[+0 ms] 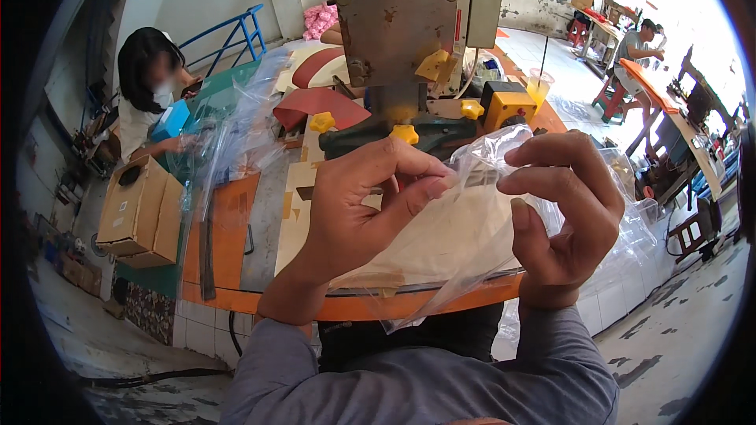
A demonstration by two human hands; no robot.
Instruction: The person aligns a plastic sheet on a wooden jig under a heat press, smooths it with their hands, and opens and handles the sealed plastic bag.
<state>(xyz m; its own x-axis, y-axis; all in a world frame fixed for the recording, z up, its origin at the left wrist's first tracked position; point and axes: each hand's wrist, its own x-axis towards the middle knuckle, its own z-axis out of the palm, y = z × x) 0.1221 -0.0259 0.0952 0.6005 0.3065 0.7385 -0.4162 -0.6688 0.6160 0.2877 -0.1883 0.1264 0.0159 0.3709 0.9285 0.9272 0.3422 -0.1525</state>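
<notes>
My left hand [366, 208] pinches the edge of a clear plastic sheet [472, 248] between thumb and forefinger, in front of the machine. My right hand [563, 205] is raised beside it, fingers bent and parted from the thumb. Its fingertips are close to the bunched upper part of the plastic; whether they touch it I cannot tell. The sheet hangs down over the pale work board [437, 264] and past the orange front edge of the table. Beyond my hands stands a grey metal press [405, 31] with yellow star-shaped knobs [405, 134] at its base.
Red curved pieces [319, 106] lie left of the press, a yellow-and-black box [508, 106] right of it. More clear plastic [630, 228] is at the right. A cardboard box [142, 208] stands left, near a person [146, 86] holding a phone. Another person [639, 47] sits far right.
</notes>
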